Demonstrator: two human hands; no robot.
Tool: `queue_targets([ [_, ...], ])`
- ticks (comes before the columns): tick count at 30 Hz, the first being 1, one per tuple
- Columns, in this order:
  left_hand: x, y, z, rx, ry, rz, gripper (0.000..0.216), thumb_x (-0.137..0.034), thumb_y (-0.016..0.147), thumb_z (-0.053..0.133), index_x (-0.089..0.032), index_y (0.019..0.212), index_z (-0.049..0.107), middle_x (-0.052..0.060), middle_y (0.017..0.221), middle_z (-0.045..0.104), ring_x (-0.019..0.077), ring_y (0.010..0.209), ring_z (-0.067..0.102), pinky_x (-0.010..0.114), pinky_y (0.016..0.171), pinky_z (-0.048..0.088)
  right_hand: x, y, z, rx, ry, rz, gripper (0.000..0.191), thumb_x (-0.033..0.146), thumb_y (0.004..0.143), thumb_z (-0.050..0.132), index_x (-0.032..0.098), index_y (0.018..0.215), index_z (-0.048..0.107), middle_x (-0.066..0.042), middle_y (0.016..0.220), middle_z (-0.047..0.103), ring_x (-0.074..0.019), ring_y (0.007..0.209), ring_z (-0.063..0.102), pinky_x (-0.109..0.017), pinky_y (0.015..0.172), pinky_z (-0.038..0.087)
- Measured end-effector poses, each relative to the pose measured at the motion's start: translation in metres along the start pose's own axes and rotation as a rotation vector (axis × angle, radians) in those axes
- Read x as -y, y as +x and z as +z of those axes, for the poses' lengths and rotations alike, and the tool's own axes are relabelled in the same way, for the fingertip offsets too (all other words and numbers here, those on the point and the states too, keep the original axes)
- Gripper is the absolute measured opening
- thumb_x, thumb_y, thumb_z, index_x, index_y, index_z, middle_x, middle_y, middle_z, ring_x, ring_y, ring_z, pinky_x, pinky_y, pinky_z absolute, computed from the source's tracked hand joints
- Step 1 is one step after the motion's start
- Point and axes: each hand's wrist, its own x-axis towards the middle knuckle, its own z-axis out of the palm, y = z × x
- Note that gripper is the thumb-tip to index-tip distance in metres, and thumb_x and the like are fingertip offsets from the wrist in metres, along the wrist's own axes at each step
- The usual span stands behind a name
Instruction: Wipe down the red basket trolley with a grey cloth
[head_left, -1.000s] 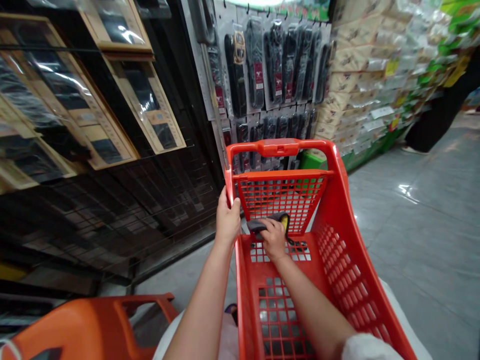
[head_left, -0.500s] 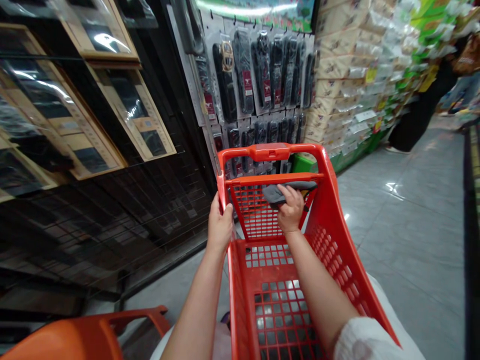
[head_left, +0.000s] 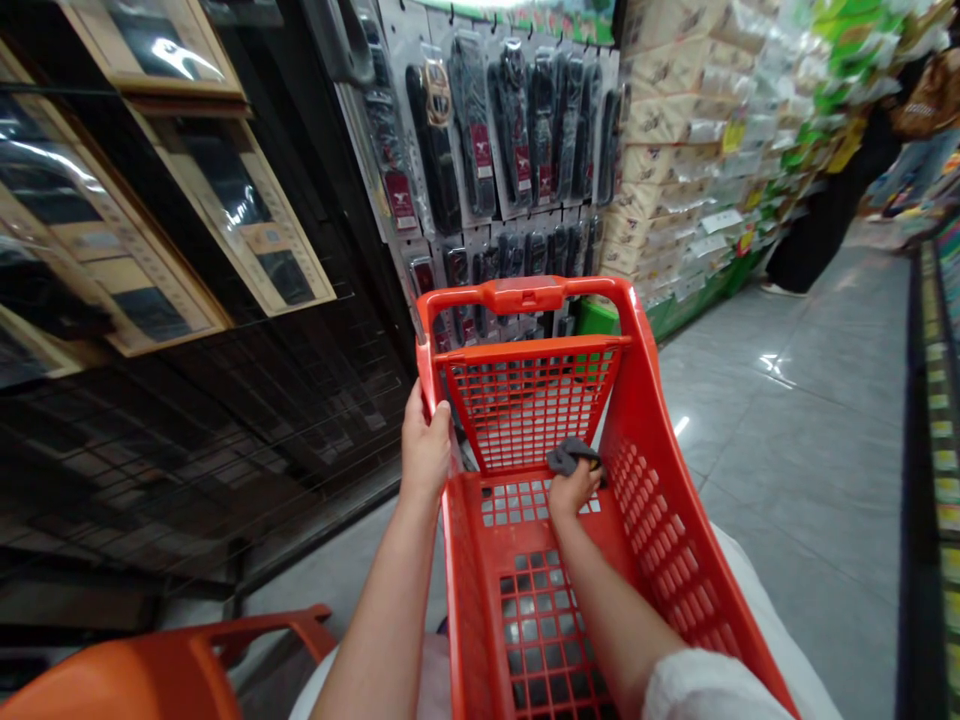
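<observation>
Fingers of your left hand [head_left: 424, 448] are curled round the left rim of the red shopping basket [head_left: 660, 500], thumb on the inner side and the palm pressed to the outside edge, so the grasp is closed on the plastic. Your right hand [head_left: 571, 490] reaches down inside the basket, fist clenched on a grey cloth [head_left: 568, 457]. You have the cloth bunched at the far right corner of the basket, where the floor meets the mesh end wall, touching the plastic there. A second orange basket [head_left: 172, 670] sits low at your left. Dark packaged goods [head_left: 480, 150] hang on the board beyond the basket's handle [head_left: 525, 295].
</observation>
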Motion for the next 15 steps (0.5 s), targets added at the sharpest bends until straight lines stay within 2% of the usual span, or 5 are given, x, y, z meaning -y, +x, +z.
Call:
queue_targets([
  [5,-0.002,-0.001,0.001,-0.002,0.002,-0.005,0.053,-0.017,0.082,0.053,-0.015,0.135,0.051,0.009,0.135,0.059,0.0206,0.123,0.056,0.034,0.111,0.037,0.042,-0.043,0.026,0.186,-0.049,0.108,0.048,0.014,0.082,0.039,0.012,0.128,0.049,-0.023,0.11,0.054,-0.0349,0.103,0.055,-0.044,0.091,0.038],
  [7,-0.002,-0.001,0.001,-0.007,0.007,0.002,0.051,-0.018,0.082,0.054,-0.017,0.133,0.053,0.007,0.133,0.06,0.0206,0.122,0.056,0.034,0.11,0.038,0.061,-0.057,0.028,0.272,-0.098,-0.02,0.047,0.012,0.08,0.044,0.013,0.125,0.053,-0.023,0.117,0.053,-0.0348,0.108,0.053,-0.044,0.092,0.038],
  [10,0.0,-0.001,-0.001,-0.017,0.025,0.024,0.05,-0.019,0.082,0.054,-0.017,0.132,0.054,0.008,0.131,0.061,0.0218,0.122,0.056,0.037,0.111,0.038,0.071,-0.062,0.016,0.495,-0.163,-0.362,0.043,0.008,0.078,0.048,0.022,0.115,0.062,-0.016,0.125,0.053,-0.03,0.112,0.05,-0.04,0.092,0.039],
  [13,0.002,0.0,-0.005,-0.013,0.026,0.029,0.05,-0.019,0.082,0.053,-0.017,0.132,0.054,0.008,0.131,0.061,0.022,0.123,0.055,0.037,0.111,0.037,0.056,-0.04,-0.007,0.798,-0.181,-0.726,0.033,0.009,0.083,0.048,0.029,0.098,0.07,-0.008,0.117,0.06,-0.024,0.106,0.052,-0.036,0.088,0.04],
  [15,0.003,0.001,-0.008,-0.012,0.029,0.025,0.05,-0.019,0.082,0.053,-0.017,0.132,0.054,0.008,0.13,0.061,0.0215,0.125,0.054,0.036,0.112,0.037,0.037,-0.018,-0.023,0.828,-0.217,-0.724,0.032,0.008,0.082,0.047,0.028,0.091,0.072,-0.008,0.108,0.063,-0.023,0.103,0.053,-0.036,0.086,0.041],
])
